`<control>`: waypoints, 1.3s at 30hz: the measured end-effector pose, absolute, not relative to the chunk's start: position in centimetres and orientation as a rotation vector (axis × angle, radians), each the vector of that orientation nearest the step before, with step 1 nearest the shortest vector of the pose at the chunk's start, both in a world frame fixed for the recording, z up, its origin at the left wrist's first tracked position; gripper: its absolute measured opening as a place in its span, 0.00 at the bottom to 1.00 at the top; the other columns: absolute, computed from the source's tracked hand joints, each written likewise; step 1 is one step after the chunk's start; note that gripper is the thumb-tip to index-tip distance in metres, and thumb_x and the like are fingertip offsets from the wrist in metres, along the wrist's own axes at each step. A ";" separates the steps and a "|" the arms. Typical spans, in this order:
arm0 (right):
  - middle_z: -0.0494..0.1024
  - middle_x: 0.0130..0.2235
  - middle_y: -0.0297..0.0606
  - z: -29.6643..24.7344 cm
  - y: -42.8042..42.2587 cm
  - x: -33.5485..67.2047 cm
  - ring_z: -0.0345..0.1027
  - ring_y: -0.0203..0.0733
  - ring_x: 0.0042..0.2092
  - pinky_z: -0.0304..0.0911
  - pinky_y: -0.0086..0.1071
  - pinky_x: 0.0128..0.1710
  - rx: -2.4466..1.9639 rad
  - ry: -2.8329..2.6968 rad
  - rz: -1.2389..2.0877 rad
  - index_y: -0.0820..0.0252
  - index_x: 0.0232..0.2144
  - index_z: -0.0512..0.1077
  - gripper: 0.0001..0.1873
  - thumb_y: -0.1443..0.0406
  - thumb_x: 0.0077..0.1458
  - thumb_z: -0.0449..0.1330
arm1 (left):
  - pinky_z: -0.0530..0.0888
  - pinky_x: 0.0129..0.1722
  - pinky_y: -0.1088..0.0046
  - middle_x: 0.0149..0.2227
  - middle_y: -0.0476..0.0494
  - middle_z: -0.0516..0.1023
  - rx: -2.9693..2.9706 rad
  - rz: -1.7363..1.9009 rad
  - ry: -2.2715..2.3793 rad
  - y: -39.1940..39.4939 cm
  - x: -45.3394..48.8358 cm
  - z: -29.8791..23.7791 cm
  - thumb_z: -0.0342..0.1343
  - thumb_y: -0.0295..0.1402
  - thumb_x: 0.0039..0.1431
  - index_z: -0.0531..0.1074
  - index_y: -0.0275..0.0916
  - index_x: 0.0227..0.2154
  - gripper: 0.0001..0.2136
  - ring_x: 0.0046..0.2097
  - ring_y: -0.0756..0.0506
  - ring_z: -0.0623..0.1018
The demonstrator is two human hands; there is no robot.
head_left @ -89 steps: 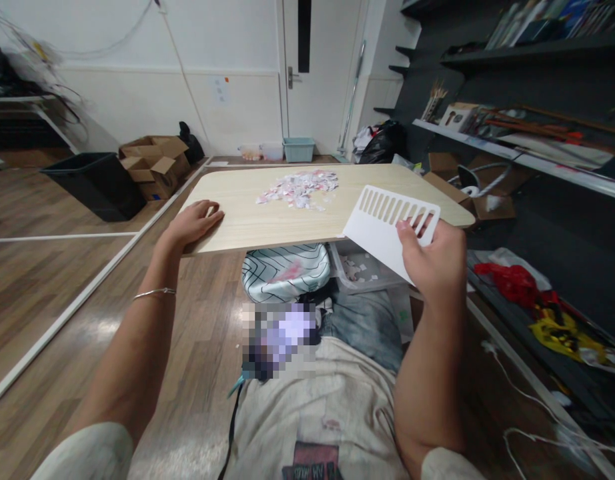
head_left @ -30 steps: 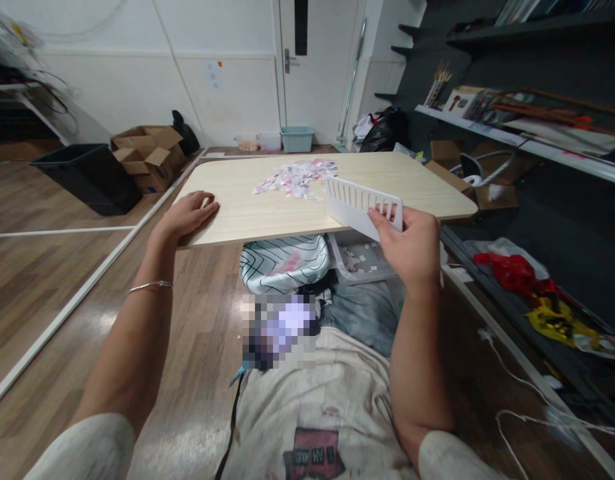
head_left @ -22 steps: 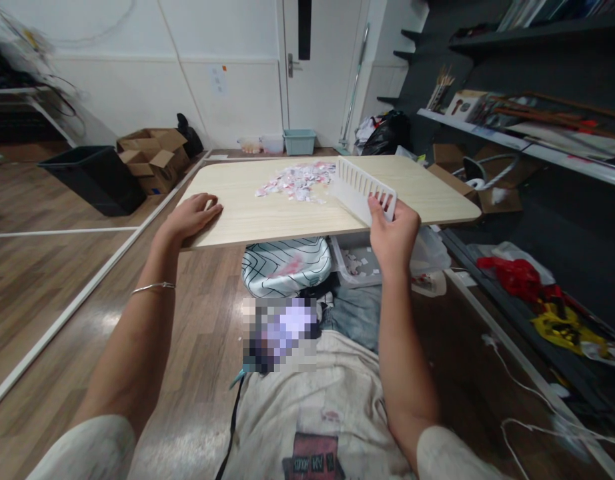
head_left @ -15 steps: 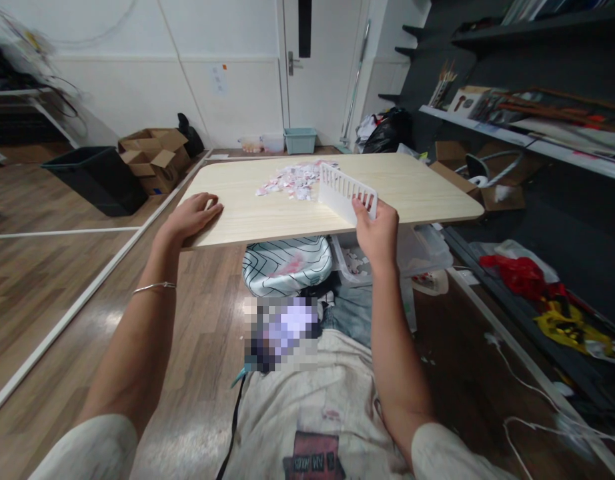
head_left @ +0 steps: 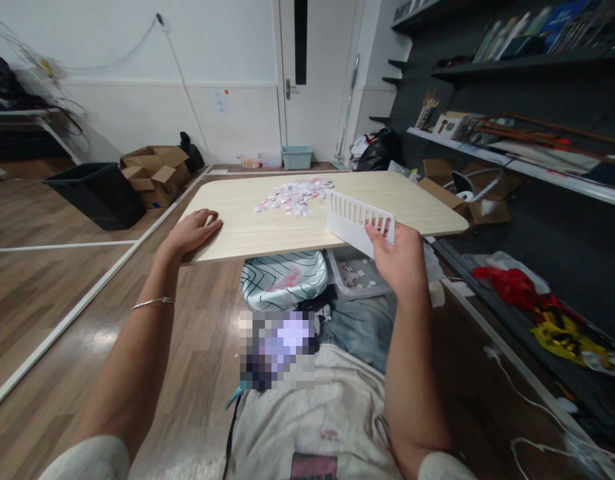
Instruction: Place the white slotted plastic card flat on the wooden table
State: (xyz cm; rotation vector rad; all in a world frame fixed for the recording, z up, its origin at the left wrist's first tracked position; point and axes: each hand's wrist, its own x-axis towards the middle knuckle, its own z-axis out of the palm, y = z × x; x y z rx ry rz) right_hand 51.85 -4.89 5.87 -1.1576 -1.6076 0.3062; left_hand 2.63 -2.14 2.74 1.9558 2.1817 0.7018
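A single head-worn camera faces forward and down from above the wearer's shirt (head_left: 312, 413), looking over the nearby bench (head_left: 287, 231) toward the door (head_left: 322, 93) in the far wall (head_left: 222, 40).

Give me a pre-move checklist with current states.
1. Right hand gripping the white slotted scraper: ok, thumb on the slotted part.
2. Left hand on the tabletop: ok, resting at its near left corner.
3. Paper scraps together: ok, one loose pile toward the far side of the tabletop.
4. Scraper's lower edge flat on the tabletop: cannot tell from this angle.
5. Clear bin fully visible: not ok, tabletop and right hand hide part of it; some scraps show inside.
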 end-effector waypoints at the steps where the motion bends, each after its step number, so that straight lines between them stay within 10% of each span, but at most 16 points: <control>1: 0.94 0.44 0.52 6.0 -5.1 52.1 0.91 0.66 0.50 0.85 0.51 0.52 -1.153 -1.598 0.302 0.51 0.41 0.86 0.12 0.52 0.69 0.67 | 0.75 0.77 0.46 0.65 0.27 0.85 1.955 0.701 2.184 -2.1 2.6 2.7 0.53 0.65 0.68 0.84 0.44 0.60 0.35 0.70 0.25 0.80; 39: 0.85 0.33 0.46 6.1 -6.0 53.5 0.80 0.57 0.35 0.76 0.46 0.40 -1.164 -1.466 0.103 0.49 0.32 0.76 0.13 0.52 0.67 0.66 | 0.75 0.77 0.50 0.69 0.27 0.84 2.012 0.615 2.214 -1.7 1.7 2.0 0.50 0.54 0.74 0.82 0.38 0.68 0.33 0.71 0.28 0.80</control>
